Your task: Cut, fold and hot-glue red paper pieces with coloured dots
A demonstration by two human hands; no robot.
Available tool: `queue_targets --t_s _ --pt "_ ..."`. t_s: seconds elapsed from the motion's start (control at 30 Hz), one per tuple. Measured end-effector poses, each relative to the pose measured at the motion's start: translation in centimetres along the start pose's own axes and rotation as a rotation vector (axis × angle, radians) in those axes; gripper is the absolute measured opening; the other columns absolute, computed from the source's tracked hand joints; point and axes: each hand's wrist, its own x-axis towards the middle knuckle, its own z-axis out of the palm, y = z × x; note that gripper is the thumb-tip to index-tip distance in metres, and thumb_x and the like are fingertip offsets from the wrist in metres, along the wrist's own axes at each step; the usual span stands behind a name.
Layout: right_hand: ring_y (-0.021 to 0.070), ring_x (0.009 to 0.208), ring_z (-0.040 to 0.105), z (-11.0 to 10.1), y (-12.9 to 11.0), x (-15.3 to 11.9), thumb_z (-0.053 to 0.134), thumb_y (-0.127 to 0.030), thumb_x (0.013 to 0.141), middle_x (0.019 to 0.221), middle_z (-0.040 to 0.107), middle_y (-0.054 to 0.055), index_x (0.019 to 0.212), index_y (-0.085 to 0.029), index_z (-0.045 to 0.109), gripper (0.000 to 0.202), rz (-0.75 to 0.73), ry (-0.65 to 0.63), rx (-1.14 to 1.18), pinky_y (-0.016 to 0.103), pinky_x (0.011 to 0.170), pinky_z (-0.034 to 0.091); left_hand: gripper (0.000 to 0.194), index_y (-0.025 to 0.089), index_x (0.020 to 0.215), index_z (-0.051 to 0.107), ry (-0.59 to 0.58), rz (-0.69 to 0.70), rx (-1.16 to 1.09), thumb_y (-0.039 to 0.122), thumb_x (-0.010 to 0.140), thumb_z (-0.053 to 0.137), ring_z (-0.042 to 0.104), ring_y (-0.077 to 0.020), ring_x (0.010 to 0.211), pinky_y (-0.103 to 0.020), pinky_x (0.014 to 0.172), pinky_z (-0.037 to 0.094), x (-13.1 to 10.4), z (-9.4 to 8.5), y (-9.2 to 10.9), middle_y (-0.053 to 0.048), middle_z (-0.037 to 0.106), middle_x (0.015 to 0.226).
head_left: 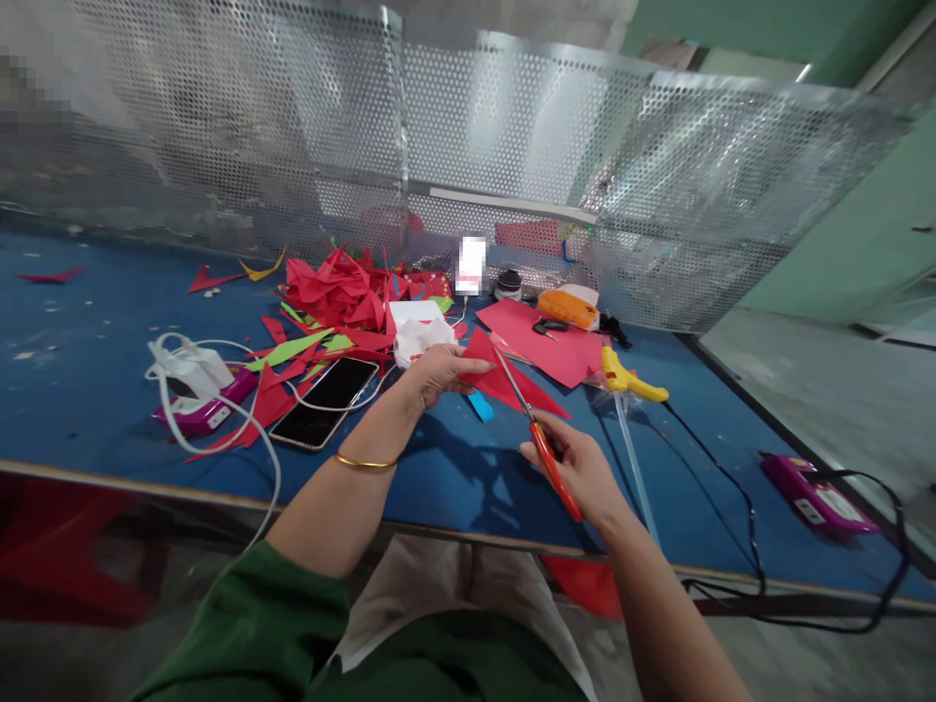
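Observation:
My left hand point(441, 374) pinches the left edge of a folded-looking piece of red paper point(512, 382), which narrows to a point on the right. Fingers of my right hand point(574, 460) are wrapped round the orange-red handles of a pair of scissors point(545, 453). The blades lie against the red paper, pointing up and away from me. Whether they are parted, I cannot tell. Just under the paper, a small blue strip point(480, 405) lies on the blue table point(468, 497).
Red paper scraps point(340, 291) are heaped at the back left, near a black phone point(327, 402) and a purple power strip point(212, 405). A yellow glue gun point(633, 378) lies right of red sheets point(545, 341). Another purple power strip point(819, 495) sits far right. Perforated metal panels point(504, 127) stand behind.

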Motion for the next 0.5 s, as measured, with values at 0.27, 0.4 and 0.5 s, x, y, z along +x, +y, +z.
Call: queue_targets --t_s 0.27,0.4,0.5 --pt "0.0138 0.066 0.051 0.27 -0.82 0.22 0.066 -0.056 0.08 0.073 0.059 -0.001 0.107 -0.017 0.073 0.048 0.036 -0.033 0.093 0.024 0.063 0.045 0.009 0.013 0.072 0.073 -0.01 -0.011 0.006 0.014 0.066 0.08 0.063 -0.0125 0.058 -0.025 0.055 0.049 0.24 0.02 -0.27 -0.004 0.071 0.067" --pt "0.014 0.067 0.05 0.25 -0.8 0.16 0.067 -0.058 0.079 0.072 0.058 -0.002 0.103 -0.016 0.074 0.049 0.06 -0.021 0.112 0.025 0.065 0.045 0.017 0.013 0.074 0.074 -0.033 -0.015 -0.005 0.016 0.062 0.085 0.063 -0.013 0.06 -0.024 0.056 0.049 0.28 -0.1 -0.34 -0.004 0.072 0.069" --pt "0.0146 0.069 0.051 0.24 -0.71 0.1 0.067 -0.059 0.078 0.072 0.058 -0.001 0.102 -0.016 0.074 0.05 0.063 -0.011 0.113 0.025 0.066 0.045 0.021 0.013 0.078 0.074 -0.04 0.004 -0.043 0.023 0.064 0.086 0.066 -0.0145 0.064 -0.025 0.057 0.051 0.17 -0.08 -0.24 -0.005 0.074 0.072"
